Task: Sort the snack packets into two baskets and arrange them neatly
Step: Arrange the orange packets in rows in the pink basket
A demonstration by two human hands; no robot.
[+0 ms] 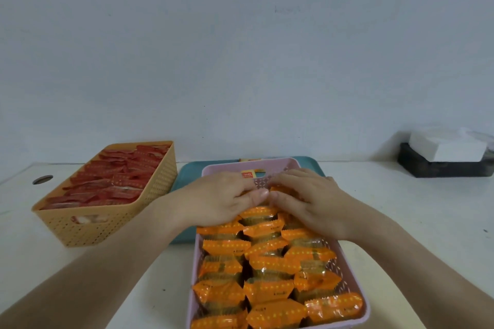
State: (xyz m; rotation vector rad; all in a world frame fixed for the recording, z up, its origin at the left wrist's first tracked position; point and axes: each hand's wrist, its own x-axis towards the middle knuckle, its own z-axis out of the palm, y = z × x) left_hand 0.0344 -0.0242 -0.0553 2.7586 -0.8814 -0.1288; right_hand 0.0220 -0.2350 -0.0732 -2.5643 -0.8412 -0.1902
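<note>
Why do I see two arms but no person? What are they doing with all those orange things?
The camera sits on the person's head, looking down, so you see only their own arms. The left hand and right hand are curled round orange packets at the far end of the pink basket, which is full of them. The tan basket on the left holds red packets. A teal tray lies under the pink basket's far end, on a white table. Far right is a black box with something white on top.
</note>
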